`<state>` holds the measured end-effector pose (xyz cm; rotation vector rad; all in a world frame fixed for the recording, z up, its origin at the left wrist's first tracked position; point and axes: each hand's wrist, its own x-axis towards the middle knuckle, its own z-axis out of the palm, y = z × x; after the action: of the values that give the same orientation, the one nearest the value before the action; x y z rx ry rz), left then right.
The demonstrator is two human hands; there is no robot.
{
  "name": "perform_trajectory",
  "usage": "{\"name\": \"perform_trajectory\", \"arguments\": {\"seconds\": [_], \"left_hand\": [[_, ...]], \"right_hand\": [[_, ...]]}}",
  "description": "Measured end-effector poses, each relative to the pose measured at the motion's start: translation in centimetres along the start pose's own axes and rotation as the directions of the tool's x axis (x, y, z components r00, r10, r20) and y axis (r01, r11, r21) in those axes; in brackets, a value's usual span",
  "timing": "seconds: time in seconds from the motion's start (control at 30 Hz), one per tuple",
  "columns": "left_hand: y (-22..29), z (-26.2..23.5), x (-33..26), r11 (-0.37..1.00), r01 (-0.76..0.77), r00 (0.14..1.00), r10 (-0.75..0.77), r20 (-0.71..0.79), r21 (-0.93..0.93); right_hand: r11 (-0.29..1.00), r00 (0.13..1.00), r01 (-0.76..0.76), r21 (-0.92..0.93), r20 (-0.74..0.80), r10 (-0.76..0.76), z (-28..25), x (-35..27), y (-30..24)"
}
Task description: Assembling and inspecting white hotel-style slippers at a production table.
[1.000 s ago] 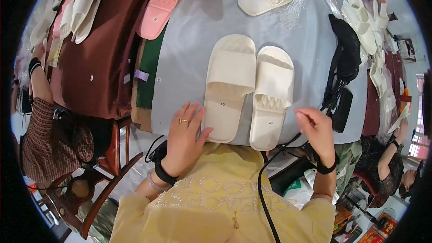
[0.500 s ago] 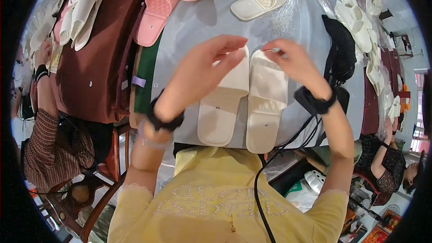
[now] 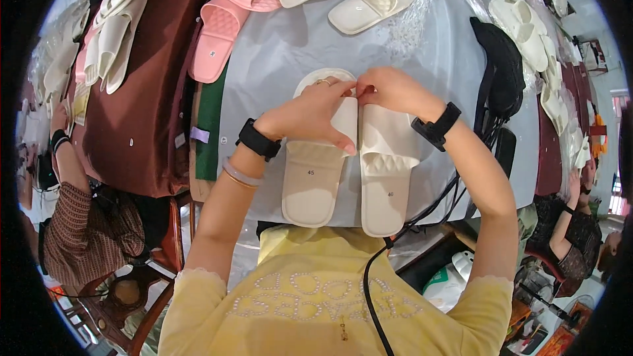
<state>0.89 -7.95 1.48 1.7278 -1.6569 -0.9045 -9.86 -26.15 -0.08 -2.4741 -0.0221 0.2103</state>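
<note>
Two cream slippers lie side by side near the table's front edge, heel ends toward me. Across the strap of the left slipper lies my left hand, its thumb spread away from the fingers. Those fingertips meet my right hand in the gap between the slippers' far ends. My right hand's fingers are curled and pinched together over the toe of the right slipper, hiding that toe. Whatever the pinch holds, if anything, is hidden.
Beyond are cream slippers and pink slippers on the grey-covered table. A black pouch and cables lie at the right. People sit at both sides; a brown-covered table stands at the left.
Both hands have come down onto the slippers, and their fingertips have drawn together. The left hand has turned flatter over the strap. The view has shifted slightly.
</note>
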Motion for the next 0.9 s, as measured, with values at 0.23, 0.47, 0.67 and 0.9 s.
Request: {"name": "perform_trajectory", "arguments": {"seconds": [0.23, 0.47, 0.67, 0.9], "left_hand": [[0.2, 0.2, -1.0, 0.988, 0.083, 0.995, -0.091, 0.052, 0.132], [-1.0, 0.1, -1.9, 0.994, 0.078, 0.997, -0.076, -0.03, 0.077], [-0.7, 0.6, 1.3, 0.993, -0.046, 0.957, 0.013, -0.29, -0.109], [-0.2, -0.3, 3.3, 0.9, 0.213, 0.923, -0.313, -0.225, -0.381]], "right_hand": [[0.998, 0.994, -0.027, -0.055, -0.11, 0.021, -0.1, -0.9, 1.1], [0.688, 0.913, -0.259, 0.678, -0.06, 0.403, -1.3, -4.1, 0.1], [0.621, 0.942, -0.132, 0.772, -0.097, 0.321, -0.7, -3.8, -0.3], [0.61, 0.921, 0.026, 0.792, -0.256, 0.294, 0.1, -3.8, -0.3]]}}
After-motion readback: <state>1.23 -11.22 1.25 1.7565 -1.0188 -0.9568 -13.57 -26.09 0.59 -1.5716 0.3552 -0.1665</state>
